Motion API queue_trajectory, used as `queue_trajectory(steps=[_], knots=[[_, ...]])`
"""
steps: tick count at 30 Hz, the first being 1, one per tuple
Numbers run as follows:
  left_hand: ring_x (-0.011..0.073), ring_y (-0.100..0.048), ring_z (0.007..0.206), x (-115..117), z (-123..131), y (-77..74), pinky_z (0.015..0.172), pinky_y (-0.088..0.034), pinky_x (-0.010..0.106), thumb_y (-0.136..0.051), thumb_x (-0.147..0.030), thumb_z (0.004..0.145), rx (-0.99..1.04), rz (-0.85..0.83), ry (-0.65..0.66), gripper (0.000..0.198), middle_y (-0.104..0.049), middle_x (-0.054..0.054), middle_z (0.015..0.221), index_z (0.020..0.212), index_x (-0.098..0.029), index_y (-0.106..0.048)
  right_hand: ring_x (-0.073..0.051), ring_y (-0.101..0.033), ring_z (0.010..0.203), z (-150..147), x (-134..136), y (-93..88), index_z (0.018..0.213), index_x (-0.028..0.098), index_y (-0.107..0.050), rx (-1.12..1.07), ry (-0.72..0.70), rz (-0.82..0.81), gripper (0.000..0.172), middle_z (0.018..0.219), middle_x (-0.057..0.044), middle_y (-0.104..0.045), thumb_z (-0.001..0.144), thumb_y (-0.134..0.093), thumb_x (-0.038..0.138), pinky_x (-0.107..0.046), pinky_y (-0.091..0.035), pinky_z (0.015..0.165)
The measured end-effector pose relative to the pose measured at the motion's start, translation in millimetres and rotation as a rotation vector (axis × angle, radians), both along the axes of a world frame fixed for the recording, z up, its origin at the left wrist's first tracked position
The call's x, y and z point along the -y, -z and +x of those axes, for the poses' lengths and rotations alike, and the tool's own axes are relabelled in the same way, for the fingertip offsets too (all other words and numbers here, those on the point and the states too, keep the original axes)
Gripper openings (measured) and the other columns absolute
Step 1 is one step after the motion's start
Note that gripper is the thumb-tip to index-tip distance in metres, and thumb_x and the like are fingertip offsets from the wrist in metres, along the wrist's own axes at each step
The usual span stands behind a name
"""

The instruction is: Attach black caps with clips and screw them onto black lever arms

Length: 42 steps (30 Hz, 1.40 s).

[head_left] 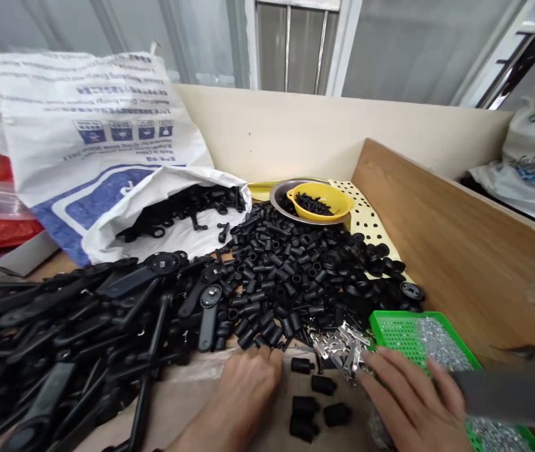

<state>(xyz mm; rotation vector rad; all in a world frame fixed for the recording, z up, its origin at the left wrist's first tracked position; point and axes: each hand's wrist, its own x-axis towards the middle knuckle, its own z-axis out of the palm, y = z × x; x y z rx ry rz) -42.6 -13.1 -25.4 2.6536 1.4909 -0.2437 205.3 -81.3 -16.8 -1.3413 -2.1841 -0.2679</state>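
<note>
Right hand (413,402) beside green tray (401,326), perhaps touching.

Bare brown tabletop (192,402) lies open at six o'clock, broken only by a few loose black plastic cylinders (317,402). A heap of black plastic sleeves (286,270) blocks twelve o'clock, long black plastic arms (69,339) fill nine, and a green perforated plastic tray (401,333) with a slanted wooden side board (455,245) closes three.

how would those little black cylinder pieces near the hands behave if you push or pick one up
The black cylinder pieces look like short hard plastic tubes, so probably stiff and light. Their round sides suggest they would roll if nudged while lying down. The few loose ones between the left hand and right hand seem easy to pinch.
</note>
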Motion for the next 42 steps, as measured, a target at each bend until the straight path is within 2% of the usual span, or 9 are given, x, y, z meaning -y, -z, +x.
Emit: queue_trajectory(steps=[2, 6, 10, 14, 17, 21, 28, 38, 42], knots=[[0.0224, -0.065, 0.069, -0.3, -0.5, 3.5, 0.053, -0.044, 0.027, -0.04, 0.003, 0.074, -0.006, 0.021, -0.004, 0.031, -0.068, 0.007, 0.072, 0.083, -0.016, -0.063, -0.025, -0.058, 0.105, 0.5, -10.2, -7.7, 0.112, 0.021, -0.06, 0.323, -0.146, -0.033, 0.046, 0.113, -0.002, -0.067, 0.067, -0.049, 0.02, -0.041, -0.015, 0.107], [0.0219, -0.065, 0.068, 0.8, -4.1, 10.7, 0.055, -0.044, 0.028, -0.04, 0.001, 0.076, 0.038, 0.055, 0.033, 0.031, -0.068, 0.007, 0.074, 0.083, -0.017, -0.064, -0.021, -0.063, 0.09, 0.2, -14.9, -16.1, 0.106, 0.021, -0.057, 0.333, -0.159, -0.12, 0.063, 0.1, 0.0, -0.068, 0.046, -0.037, 0.014, -0.039, -0.027, 0.097], [0.0231, -0.066, 0.069, 0.1, -3.0, 11.0, 0.056, -0.045, 0.03, -0.039, 0.0, 0.079, 0.059, 0.024, 0.025, 0.031, -0.069, 0.007, 0.077, 0.085, -0.018, -0.065, -0.02, -0.061, 0.075, -12.9, -15.4, -21.3, 0.088, 0.019, -0.058, 0.277, -0.099, -0.085, 0.048, 0.085, -0.002, -0.068, 0.047, -0.035, 0.011, -0.038, -0.036, 0.086], [0.0245, -0.066, 0.075, -1.6, 1.4, -0.7, 0.06, -0.048, 0.032, -0.039, -0.001, 0.082, 0.07, -0.011, -0.013, 0.032, -0.068, 0.007, 0.082, 0.093, -0.018, -0.064, -0.02, -0.054, 0.066, -15.1, -23.1, -20.2, 0.076, 0.02, -0.055, 0.185, -0.086, -0.029, 0.035, 0.074, -0.003, -0.064, 0.049, -0.036, 0.01, -0.034, -0.038, 0.071], [0.0245, -0.065, 0.081, -2.0, 4.4, -10.7, 0.065, -0.05, 0.034, -0.04, -0.008, 0.087, 0.138, -0.062, -0.035, 0.028, -0.067, 0.005, 0.091, 0.099, -0.021, -0.061, -0.021, -0.05, 0.069, -9.3, -25.5, -11.3, 0.072, 0.021, -0.054, 0.151, -0.041, -0.138, 0.032, 0.076, -0.003, -0.061, 0.047, -0.039, 0.009, -0.034, -0.035, 0.067], [0.023, -0.062, 0.089, -2.7, 9.3, -14.7, 0.072, -0.051, 0.033, -0.043, -0.01, 0.088, 0.222, -0.107, 0.058, 0.024, -0.065, 0.004, 0.098, 0.101, -0.022, -0.06, -0.022, -0.048, 0.074, -8.9, -25.4, 5.3, 0.076, 0.023, -0.058, 0.171, -0.035, -0.255, 0.036, 0.078, -0.001, -0.058, 0.045, -0.044, 0.008, -0.034, -0.032, 0.069], [0.0229, -0.06, 0.09, -5.9, 16.4, -10.7, 0.075, -0.052, 0.035, -0.042, -0.011, 0.088, 0.315, -0.102, 0.149, 0.021, -0.063, 0.004, 0.098, 0.097, -0.022, -0.058, -0.022, -0.046, 0.071, -20.0, -31.4, 26.3, 0.074, 0.022, -0.056, 0.23, 0.003, -0.136, 0.029, 0.074, -0.002, -0.059, 0.051, -0.05, 0.006, -0.035, -0.03, 0.07], [0.0215, -0.059, 0.087, -11.0, 34.1, -24.2, 0.075, -0.051, 0.035, -0.036, -0.011, 0.091, 0.397, -0.154, 0.2, 0.024, -0.062, 0.004, 0.098, 0.097, -0.021, -0.057, -0.023, -0.055, 0.091, -14.0, -25.3, 5.6, 0.103, 0.014, -0.053, 0.215, -0.019, 0.046, 0.056, 0.095, -0.007, -0.065, 0.051, -0.036, 0.004, -0.036, -0.035, 0.085], [0.0223, -0.059, 0.091, -9.8, 46.4, -22.9, 0.081, -0.048, 0.035, -0.039, -0.011, 0.088, 0.487, -0.225, 0.212, 0.025, -0.064, 0.005, 0.1, 0.101, -0.021, -0.058, -0.022, -0.057, 0.085, -11.5, -27.6, -1.1, 0.096, 0.017, -0.049, 0.104, -0.043, -0.09, 0.045, 0.089, -0.007, -0.063, 0.055, -0.035, 0.004, -0.036, -0.044, 0.079]])
